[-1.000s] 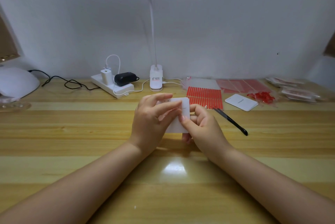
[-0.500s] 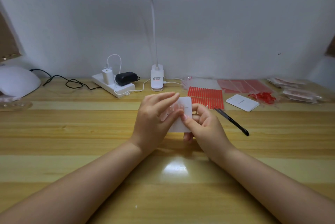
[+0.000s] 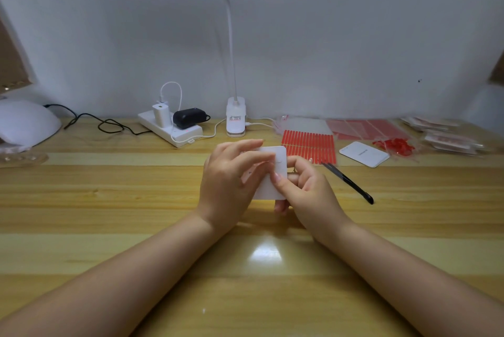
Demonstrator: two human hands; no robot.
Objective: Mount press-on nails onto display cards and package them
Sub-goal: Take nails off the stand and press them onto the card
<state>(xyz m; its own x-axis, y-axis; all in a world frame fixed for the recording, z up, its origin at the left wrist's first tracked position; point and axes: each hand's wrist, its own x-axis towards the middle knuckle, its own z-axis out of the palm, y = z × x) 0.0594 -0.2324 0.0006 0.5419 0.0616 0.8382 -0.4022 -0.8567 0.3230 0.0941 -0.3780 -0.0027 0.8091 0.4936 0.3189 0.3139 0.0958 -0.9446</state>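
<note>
Display card (image 3: pixel 272 186), white, matte and round-cornered, is held above a glossy wooden desk (image 3: pixel 136 214); the left hand (image 3: pixel 229 181) curls around its left edge, the right hand (image 3: pixel 308 189) pinches its right side, thumb on its face. Black tweezers (image 3: pixel 347 182) lie nearby.

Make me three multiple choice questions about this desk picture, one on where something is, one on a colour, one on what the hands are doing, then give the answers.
1. Where do the tweezers lie?
A. right of the hands
B. on the power strip
C. under the lamp base

2. What colour are the strips behind the card?
A. blue
B. red
C. green

3. What are the hands doing?
A. resting flat on the desk
B. both holding the card
C. gripping the tweezers

Answers: 1 A, they lie on the desk right of the right hand. 2 B, the rows are red. 3 B, the left hand and right hand grip the white card.
</note>
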